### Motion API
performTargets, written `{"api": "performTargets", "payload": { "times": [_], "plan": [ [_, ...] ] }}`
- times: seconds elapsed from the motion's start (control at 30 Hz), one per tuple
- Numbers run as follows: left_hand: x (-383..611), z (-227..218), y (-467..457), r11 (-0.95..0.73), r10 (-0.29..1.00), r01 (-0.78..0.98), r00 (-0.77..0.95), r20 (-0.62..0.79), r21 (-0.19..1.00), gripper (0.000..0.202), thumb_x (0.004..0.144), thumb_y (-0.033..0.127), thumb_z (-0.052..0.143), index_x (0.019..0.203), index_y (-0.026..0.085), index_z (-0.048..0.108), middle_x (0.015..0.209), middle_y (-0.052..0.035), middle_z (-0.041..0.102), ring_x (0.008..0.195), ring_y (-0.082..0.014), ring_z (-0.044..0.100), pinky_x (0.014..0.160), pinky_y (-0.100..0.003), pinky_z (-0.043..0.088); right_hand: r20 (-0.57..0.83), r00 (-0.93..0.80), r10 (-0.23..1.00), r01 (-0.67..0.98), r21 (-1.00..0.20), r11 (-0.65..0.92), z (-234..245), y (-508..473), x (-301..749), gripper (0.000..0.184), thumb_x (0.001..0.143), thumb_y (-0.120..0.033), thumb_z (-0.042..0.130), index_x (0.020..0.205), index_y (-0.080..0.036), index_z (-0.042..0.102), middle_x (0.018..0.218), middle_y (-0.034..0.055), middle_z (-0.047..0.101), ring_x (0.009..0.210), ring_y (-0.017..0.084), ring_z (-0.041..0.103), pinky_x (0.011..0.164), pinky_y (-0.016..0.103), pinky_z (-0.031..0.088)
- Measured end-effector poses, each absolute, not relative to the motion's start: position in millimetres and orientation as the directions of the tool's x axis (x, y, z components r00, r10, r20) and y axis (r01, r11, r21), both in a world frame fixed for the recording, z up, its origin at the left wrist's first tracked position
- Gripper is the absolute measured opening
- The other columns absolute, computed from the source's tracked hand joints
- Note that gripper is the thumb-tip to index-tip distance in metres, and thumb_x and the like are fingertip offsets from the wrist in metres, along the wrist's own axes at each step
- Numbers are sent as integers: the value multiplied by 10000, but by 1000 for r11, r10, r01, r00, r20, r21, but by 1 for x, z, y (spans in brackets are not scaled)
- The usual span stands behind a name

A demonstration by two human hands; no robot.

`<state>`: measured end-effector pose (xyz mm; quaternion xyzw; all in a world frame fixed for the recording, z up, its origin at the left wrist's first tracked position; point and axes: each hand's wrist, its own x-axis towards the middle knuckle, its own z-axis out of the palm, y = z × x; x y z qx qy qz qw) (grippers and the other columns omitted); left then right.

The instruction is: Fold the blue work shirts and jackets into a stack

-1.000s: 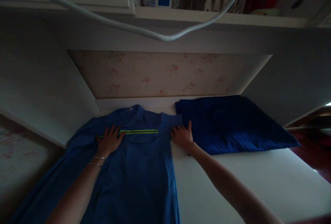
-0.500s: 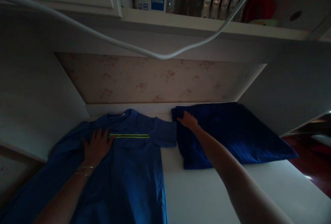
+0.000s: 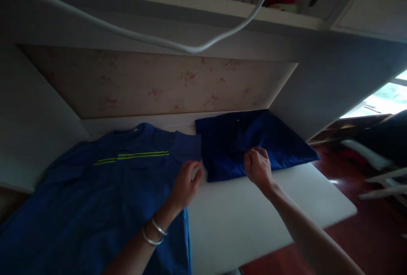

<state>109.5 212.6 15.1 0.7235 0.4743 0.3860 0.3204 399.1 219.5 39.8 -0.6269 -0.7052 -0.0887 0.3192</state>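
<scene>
A blue shirt (image 3: 136, 194) with two yellow-green chest stripes lies spread on the white tabletop at the left. My left hand (image 3: 187, 185), wearing two bangles, is above its right edge below the short sleeve, thumb apart from loosely bent fingers, with nothing visible between them. To the right lies a darker blue folded garment (image 3: 227, 148), its corner close to the shirt sleeve. My right hand (image 3: 259, 168) is over this garment's near edge with its fingers curled closed; whether cloth is pinched in them is hidden.
A white cable (image 3: 189, 49) sags across the front of a shelf (image 3: 203, 6) holding containers and upright cases. Behind the clothes stands a floral back panel (image 3: 184, 84). White side walls flank the tabletop (image 3: 229, 228); reddish floor (image 3: 343, 241) shows beyond its right end.
My left hand has lifted off the shirt's chest and moved right. My right hand has gone from the dark garment's upper left corner to its near edge. The view has turned right.
</scene>
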Motion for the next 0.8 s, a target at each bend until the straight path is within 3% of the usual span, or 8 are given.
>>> {"api": "performTargets", "payload": {
  "times": [0.2,0.3,0.4,0.5,0.57,0.67,0.73,0.8],
  "plan": [
    [178,9,216,-373,917,458,312,247,807,346,956,419,499,1210,192,562,1212,-142,630,1126,-225,621,1002,-391,505,164,222,961,731,-680,-53,-10,50,367,326,1000,-472,318,788,-271,463,620,-1,523,522,159,457,519,277,380],
    [194,-4,213,-392,908,541,358,219,744,591,813,477,697,1292,164,547,1299,-172,594,1222,-295,566,1061,-442,456,-157,-198,967,641,-768,6,-29,10,350,317,941,-506,457,767,-245,502,670,-9,560,562,128,467,512,236,364],
    [204,-18,209,-404,906,636,378,191,657,657,748,417,760,1316,153,560,1345,-189,565,1251,-345,529,1056,-480,432,-370,-603,706,562,-826,46,-17,8,354,214,869,-403,571,759,-222,598,715,-27,615,604,104,528,539,193,380],
    [214,-23,211,-377,925,718,327,195,585,475,854,322,636,1299,164,582,1283,-192,585,1214,-354,531,1033,-532,395,-350,-590,728,533,-846,25,13,38,375,213,924,-351,524,955,-228,695,874,8,704,762,142,647,664,212,485],
    [220,-22,215,-357,934,747,295,203,561,357,886,299,584,1221,185,627,1192,-184,618,1176,-354,542,1029,-557,364,-158,-281,947,678,-731,80,29,73,396,310,949,-374,512,1181,-223,654,1110,76,701,1005,207,651,892,325,506],
    [225,-18,224,-330,944,756,266,195,565,203,906,251,527,1030,193,677,1081,-170,648,1126,-331,575,1015,-524,379,194,119,974,946,-321,-51,31,128,436,589,901,-402,597,1442,-208,471,1457,160,501,1375,334,403,1152,591,228],
    [222,-16,231,-291,957,753,233,175,589,218,916,201,469,1000,175,669,1087,-175,651,1086,-297,610,977,-460,430,165,172,971,980,-124,-153,21,155,463,651,908,-393,579,1505,-218,387,1490,165,470,1408,374,350,1135,693,115],
    [212,-16,239,-220,975,749,162,149,625,275,926,171,410,1063,143,647,1140,-196,647,1077,-275,633,951,-413,468,55,167,985,986,-39,-165,10,167,486,545,949,-293,481,1485,-217,419,1384,160,573,1300,348,489,1121,671,173]
  ]
}}
